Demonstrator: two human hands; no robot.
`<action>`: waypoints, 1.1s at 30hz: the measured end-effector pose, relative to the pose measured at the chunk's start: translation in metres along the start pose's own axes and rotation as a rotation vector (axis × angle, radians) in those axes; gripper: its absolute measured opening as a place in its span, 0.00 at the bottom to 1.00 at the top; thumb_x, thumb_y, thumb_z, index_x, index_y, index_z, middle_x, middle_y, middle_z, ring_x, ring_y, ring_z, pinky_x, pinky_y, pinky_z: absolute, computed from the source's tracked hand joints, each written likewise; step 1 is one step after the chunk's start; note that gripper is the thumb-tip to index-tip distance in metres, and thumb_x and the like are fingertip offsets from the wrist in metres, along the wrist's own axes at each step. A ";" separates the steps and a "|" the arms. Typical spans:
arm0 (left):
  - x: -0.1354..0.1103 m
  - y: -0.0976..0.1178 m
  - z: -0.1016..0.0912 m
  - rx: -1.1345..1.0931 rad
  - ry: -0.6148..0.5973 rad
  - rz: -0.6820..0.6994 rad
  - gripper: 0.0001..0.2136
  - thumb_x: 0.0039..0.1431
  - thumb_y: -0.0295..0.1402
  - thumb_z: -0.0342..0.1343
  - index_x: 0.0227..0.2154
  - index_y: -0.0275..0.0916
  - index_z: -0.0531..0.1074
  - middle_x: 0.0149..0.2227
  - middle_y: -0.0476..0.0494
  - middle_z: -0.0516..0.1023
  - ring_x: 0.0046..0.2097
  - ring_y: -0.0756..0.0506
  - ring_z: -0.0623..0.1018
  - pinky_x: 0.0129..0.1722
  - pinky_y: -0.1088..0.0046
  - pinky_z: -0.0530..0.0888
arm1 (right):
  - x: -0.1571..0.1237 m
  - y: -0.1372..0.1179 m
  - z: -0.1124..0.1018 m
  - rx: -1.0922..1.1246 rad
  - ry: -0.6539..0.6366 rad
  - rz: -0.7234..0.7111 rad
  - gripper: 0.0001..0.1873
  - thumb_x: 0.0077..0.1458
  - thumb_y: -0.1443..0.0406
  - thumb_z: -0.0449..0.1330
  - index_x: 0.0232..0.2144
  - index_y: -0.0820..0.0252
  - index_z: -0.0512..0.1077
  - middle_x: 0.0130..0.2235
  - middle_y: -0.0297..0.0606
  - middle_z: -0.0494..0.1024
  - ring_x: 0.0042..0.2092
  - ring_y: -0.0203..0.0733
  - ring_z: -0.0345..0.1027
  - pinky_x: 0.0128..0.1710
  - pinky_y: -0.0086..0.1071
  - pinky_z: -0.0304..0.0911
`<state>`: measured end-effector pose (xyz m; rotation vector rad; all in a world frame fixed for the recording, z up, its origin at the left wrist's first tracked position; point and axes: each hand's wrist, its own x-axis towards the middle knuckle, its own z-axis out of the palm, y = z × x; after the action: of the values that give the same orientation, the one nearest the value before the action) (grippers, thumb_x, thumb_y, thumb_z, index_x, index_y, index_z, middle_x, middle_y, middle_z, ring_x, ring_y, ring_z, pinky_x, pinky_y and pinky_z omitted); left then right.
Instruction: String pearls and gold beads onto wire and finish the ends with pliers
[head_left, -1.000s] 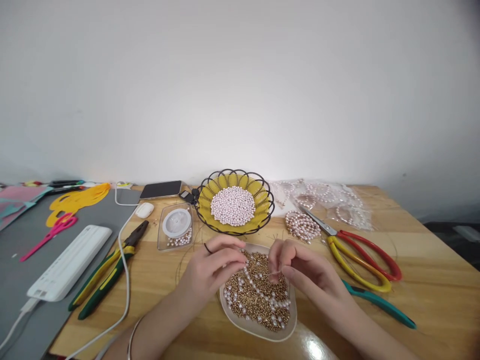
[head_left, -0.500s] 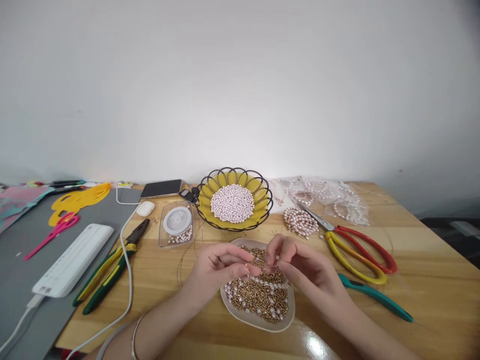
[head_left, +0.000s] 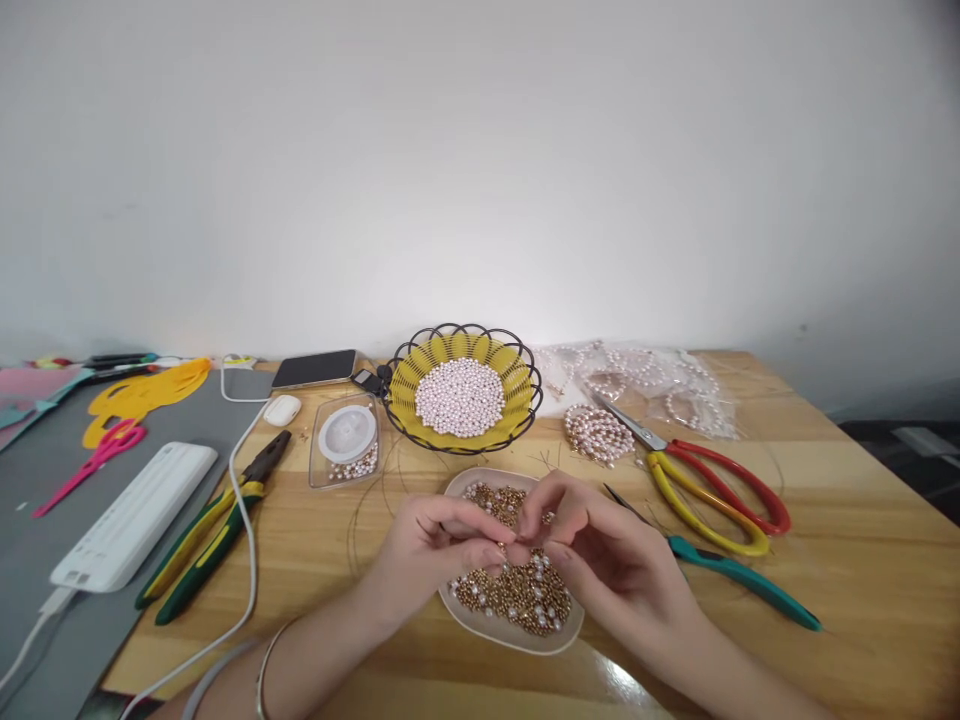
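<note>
My left hand point(head_left: 431, 545) and my right hand point(head_left: 600, 550) meet fingertip to fingertip over a shallow pale dish point(head_left: 517, 632) full of small gold beads with a few white pearls. Both hands are pinched closed on something tiny that I cannot make out, perhaps a bead on thin thread. A thin bangle circles my left wrist point(head_left: 264, 672). Behind the dish stands a black wire basket with a yellow liner point(head_left: 416, 385) holding a heap of pale pink pearls.
Red-and-yellow scissors point(head_left: 705, 485) and teal-handled pliers point(head_left: 739, 575) lie right of the dish. A clear box with a thread spool point(head_left: 345, 440), green-yellow pliers point(head_left: 214, 530), a white power strip point(head_left: 131, 515), phone point(head_left: 313, 368) and pink scissors point(head_left: 86, 462) lie left. Bagged pearl strands point(head_left: 652, 385) sit behind.
My hands have drawn closer together above the dish, and the left fingers have curled from reaching into the beads into a pinch against the right fingertips. The view has shifted slightly.
</note>
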<state>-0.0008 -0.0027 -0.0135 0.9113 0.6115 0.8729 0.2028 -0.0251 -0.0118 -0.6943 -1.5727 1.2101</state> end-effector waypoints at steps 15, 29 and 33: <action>-0.002 0.000 0.001 0.000 -0.003 -0.005 0.04 0.54 0.32 0.75 0.34 0.43 0.87 0.34 0.48 0.90 0.36 0.52 0.88 0.35 0.89 0.80 | 0.003 -0.003 0.001 -0.153 0.007 -0.062 0.10 0.66 0.71 0.56 0.34 0.51 0.67 0.38 0.32 0.74 0.40 0.39 0.71 0.40 0.35 0.66; -0.002 -0.001 -0.001 0.043 -0.013 0.042 0.04 0.56 0.30 0.73 0.35 0.45 0.87 0.34 0.50 0.90 0.35 0.54 0.88 0.37 0.90 0.79 | 0.000 -0.002 0.000 -0.158 0.008 -0.056 0.09 0.66 0.71 0.57 0.34 0.52 0.69 0.39 0.32 0.75 0.40 0.39 0.71 0.40 0.35 0.66; -0.002 -0.002 0.000 0.049 -0.008 0.053 0.04 0.56 0.30 0.74 0.35 0.43 0.87 0.34 0.47 0.90 0.36 0.52 0.88 0.37 0.87 0.80 | 0.002 -0.002 0.000 -0.136 0.013 -0.055 0.09 0.67 0.70 0.57 0.34 0.52 0.70 0.39 0.33 0.75 0.40 0.40 0.71 0.40 0.36 0.67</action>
<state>-0.0015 -0.0050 -0.0148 0.9787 0.6065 0.9045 0.2024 -0.0243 -0.0095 -0.7393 -1.6641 1.0636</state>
